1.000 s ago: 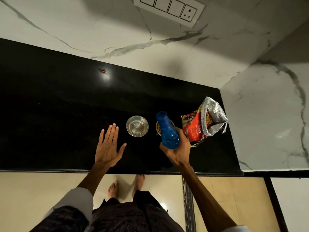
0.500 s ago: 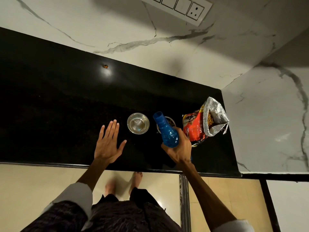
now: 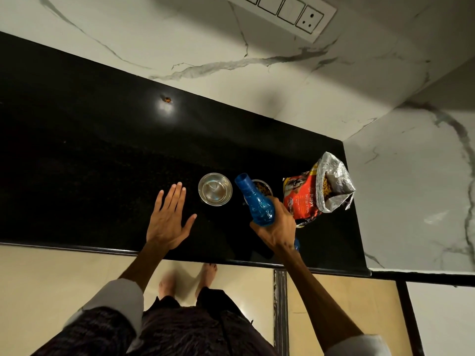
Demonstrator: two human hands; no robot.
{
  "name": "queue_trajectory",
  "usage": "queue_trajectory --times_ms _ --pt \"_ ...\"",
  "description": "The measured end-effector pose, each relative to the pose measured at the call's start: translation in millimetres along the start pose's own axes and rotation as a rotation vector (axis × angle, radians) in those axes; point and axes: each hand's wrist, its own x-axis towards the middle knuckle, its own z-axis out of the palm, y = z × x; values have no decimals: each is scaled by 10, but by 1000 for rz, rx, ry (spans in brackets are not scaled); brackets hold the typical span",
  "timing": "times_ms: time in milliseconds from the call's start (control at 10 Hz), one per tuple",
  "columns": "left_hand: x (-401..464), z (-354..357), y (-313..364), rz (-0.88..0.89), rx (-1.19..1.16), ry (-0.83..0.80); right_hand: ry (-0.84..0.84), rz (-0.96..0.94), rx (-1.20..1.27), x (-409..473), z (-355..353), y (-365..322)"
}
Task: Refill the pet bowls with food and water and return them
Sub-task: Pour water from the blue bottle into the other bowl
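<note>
Two small steel bowls stand side by side on the black countertop [image 3: 77,163]. The left bowl [image 3: 215,189] holds a little water. The right bowl [image 3: 263,187] holds brown kibble and is partly hidden by a blue plastic bottle [image 3: 255,202]. My right hand [image 3: 276,227] grips that bottle by its base, tilted with the uncapped mouth pointing up and left toward the left bowl. My left hand [image 3: 168,218] rests flat on the counter, fingers spread, just left of the water bowl. An open red and silver puppy food bag [image 3: 318,188] stands to the right.
Marble walls close the counter at the back and on the right. A switch panel with a socket [image 3: 282,11] sits on the back wall. A small orange speck [image 3: 167,99] lies far back on the counter. My bare feet show on the floor below the counter edge.
The bottle's mouth has swung a little further left toward the water bowl. My left hand has stayed flat on the counter.
</note>
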Motion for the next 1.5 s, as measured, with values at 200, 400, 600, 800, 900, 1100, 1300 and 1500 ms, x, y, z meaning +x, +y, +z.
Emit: queue_trajectory --times_ms 200,400,600,800,900,1100,1300,1500 --pt "0 -10 8 -3 4 1 -24 -1 -31 -9 27 13" --pt "-8 -19 11 -7 8 0 -43 -1 -64 -28 40 36" --pt "0 -10 10 -8 -2 3 -58 -3 -87 -21 44 76" --pt "-6 -8 7 -8 -4 4 -61 -8 -96 -9 58 72" --pt "-8 1 5 -5 -7 1 -62 -6 -104 -5 56 64" --pt "-6 -2 2 -8 -13 2 -62 -3 -116 2 40 50" --pt "-4 -1 -3 -9 -17 -1 -69 -3 -133 6 27 47" --pt "-7 -5 3 -9 -16 1 -85 13 -129 18 27 38"
